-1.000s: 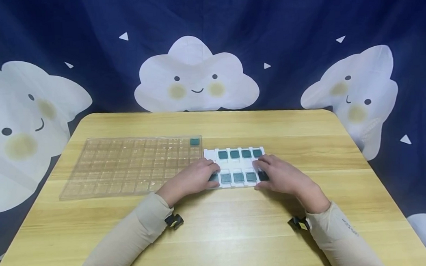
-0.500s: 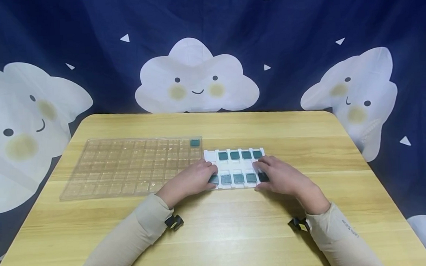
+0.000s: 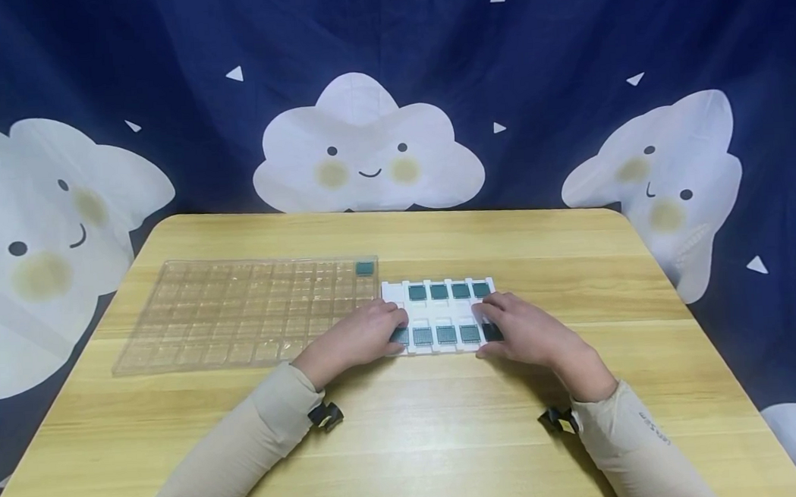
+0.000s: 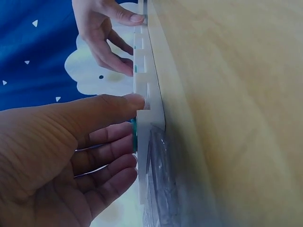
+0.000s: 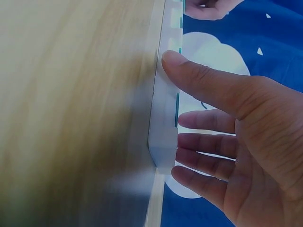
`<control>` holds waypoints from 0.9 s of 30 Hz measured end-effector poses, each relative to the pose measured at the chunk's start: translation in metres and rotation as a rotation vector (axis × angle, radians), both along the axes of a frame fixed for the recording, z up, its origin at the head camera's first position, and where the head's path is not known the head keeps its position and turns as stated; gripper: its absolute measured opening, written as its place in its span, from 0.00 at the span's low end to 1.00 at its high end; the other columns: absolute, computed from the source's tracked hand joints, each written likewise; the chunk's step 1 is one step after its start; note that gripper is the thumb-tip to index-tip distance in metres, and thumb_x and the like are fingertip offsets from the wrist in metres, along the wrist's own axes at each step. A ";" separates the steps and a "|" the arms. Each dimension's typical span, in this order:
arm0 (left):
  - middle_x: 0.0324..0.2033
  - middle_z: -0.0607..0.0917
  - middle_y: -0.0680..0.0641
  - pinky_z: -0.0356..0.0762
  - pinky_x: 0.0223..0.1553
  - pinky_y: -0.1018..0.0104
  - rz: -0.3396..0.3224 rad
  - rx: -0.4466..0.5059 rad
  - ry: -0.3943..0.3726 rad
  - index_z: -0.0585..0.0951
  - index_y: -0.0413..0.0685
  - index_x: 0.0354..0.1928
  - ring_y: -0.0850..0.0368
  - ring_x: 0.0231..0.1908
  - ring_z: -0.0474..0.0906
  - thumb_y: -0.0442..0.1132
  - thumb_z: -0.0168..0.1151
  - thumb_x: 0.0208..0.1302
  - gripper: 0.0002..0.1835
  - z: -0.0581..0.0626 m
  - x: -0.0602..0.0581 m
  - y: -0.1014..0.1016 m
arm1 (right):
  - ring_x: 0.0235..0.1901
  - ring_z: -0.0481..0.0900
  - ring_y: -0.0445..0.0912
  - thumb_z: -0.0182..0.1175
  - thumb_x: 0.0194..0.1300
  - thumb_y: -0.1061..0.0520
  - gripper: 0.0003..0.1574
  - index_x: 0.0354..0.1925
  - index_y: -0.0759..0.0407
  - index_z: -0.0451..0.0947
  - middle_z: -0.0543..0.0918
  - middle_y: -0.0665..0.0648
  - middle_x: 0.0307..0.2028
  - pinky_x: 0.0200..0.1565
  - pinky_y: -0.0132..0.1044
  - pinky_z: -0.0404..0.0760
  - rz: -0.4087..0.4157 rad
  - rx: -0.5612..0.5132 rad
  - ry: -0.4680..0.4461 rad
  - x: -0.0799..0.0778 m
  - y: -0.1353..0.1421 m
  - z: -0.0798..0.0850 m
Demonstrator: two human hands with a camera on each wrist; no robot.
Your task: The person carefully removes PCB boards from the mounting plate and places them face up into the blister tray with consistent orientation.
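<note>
A white tray (image 3: 443,313) lies on the table with two rows of small teal square pieces, several with fine ridges (image 3: 446,334). Its far left slot shows bare white. My left hand (image 3: 369,328) holds the tray's left end, thumb on the near edge (image 4: 137,101) and fingertips on the top face. At the right end my right hand (image 3: 526,328) holds it likewise, its thumb (image 5: 175,59) against the near side and the other fingers over the top. Both palms stay off the tray, and parts of the end pieces are hidden under the hands.
A clear plastic tray (image 3: 238,311) with many shallow compartments lies to the left, touching or nearly touching the white tray. One teal square piece (image 3: 365,268) sits in its far right corner. The wooden table (image 3: 424,444) ends at a dark blue cloth (image 3: 530,58) with clouds.
</note>
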State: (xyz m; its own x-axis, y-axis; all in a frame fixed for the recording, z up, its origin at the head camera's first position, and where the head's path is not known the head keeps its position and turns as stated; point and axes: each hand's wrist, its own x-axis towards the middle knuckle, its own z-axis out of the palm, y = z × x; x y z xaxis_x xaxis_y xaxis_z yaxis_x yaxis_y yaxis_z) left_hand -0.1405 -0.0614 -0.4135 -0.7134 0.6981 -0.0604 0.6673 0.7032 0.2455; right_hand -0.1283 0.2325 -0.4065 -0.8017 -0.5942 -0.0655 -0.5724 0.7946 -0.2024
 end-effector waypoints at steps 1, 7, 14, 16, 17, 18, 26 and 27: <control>0.35 0.80 0.51 0.76 0.46 0.62 0.001 0.004 -0.005 0.81 0.45 0.46 0.57 0.38 0.74 0.48 0.72 0.58 0.19 0.000 0.000 0.000 | 0.59 0.71 0.60 0.73 0.55 0.42 0.47 0.63 0.67 0.71 0.73 0.67 0.59 0.61 0.54 0.71 0.000 0.000 -0.001 0.000 0.000 0.000; 0.35 0.79 0.52 0.77 0.40 0.65 0.027 0.047 -0.032 0.81 0.45 0.48 0.59 0.34 0.73 0.46 0.71 0.59 0.19 0.002 -0.001 -0.001 | 0.59 0.71 0.61 0.73 0.54 0.42 0.47 0.63 0.67 0.71 0.73 0.67 0.60 0.62 0.54 0.71 -0.001 -0.003 -0.002 0.001 0.000 0.000; 0.36 0.80 0.51 0.78 0.39 0.66 0.062 0.075 -0.046 0.81 0.45 0.49 0.60 0.34 0.73 0.44 0.70 0.60 0.18 0.007 -0.004 -0.006 | 0.59 0.71 0.60 0.72 0.55 0.41 0.47 0.64 0.66 0.71 0.73 0.67 0.60 0.62 0.54 0.71 0.003 0.007 0.009 -0.001 0.001 -0.003; 0.37 0.80 0.51 0.78 0.41 0.66 0.059 0.077 -0.037 0.81 0.45 0.50 0.59 0.35 0.75 0.44 0.70 0.60 0.18 0.007 -0.006 -0.007 | 0.59 0.71 0.60 0.72 0.55 0.41 0.47 0.63 0.66 0.71 0.73 0.67 0.60 0.62 0.54 0.71 0.005 0.005 0.008 -0.001 0.001 -0.003; 0.38 0.81 0.50 0.78 0.41 0.65 0.059 0.079 -0.035 0.81 0.45 0.50 0.59 0.36 0.75 0.44 0.70 0.60 0.18 0.008 -0.006 -0.008 | 0.59 0.71 0.60 0.72 0.55 0.41 0.47 0.63 0.66 0.71 0.73 0.67 0.60 0.61 0.54 0.71 0.005 0.006 0.007 -0.001 0.001 -0.003; 0.39 0.81 0.50 0.79 0.42 0.65 0.058 0.083 -0.037 0.81 0.45 0.50 0.58 0.37 0.76 0.43 0.70 0.60 0.18 0.008 -0.007 -0.009 | 0.58 0.71 0.60 0.72 0.55 0.41 0.47 0.63 0.66 0.71 0.73 0.67 0.60 0.61 0.54 0.71 0.004 0.007 0.007 -0.001 0.001 -0.003; 0.46 0.81 0.46 0.78 0.51 0.59 0.091 0.112 -0.062 0.80 0.43 0.52 0.51 0.45 0.79 0.43 0.69 0.61 0.20 0.011 -0.015 -0.016 | 0.58 0.71 0.59 0.72 0.55 0.41 0.46 0.63 0.66 0.71 0.73 0.67 0.60 0.61 0.53 0.71 0.006 0.008 0.010 -0.002 0.001 -0.003; 0.46 0.81 0.46 0.78 0.52 0.58 0.096 0.113 -0.063 0.81 0.43 0.53 0.51 0.46 0.79 0.43 0.69 0.61 0.20 0.012 -0.016 -0.017 | 0.58 0.72 0.59 0.72 0.55 0.41 0.47 0.63 0.66 0.71 0.73 0.67 0.60 0.61 0.53 0.71 0.008 0.007 0.013 -0.002 0.001 -0.003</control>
State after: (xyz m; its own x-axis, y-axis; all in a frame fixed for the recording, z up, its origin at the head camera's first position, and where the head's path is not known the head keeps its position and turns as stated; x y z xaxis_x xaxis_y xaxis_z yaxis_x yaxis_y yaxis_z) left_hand -0.1562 -0.0780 -0.4014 -0.7745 0.6318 -0.0319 0.5793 0.7286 0.3654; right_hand -0.1298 0.2338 -0.4100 -0.7974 -0.6004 -0.0598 -0.5815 0.7912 -0.1894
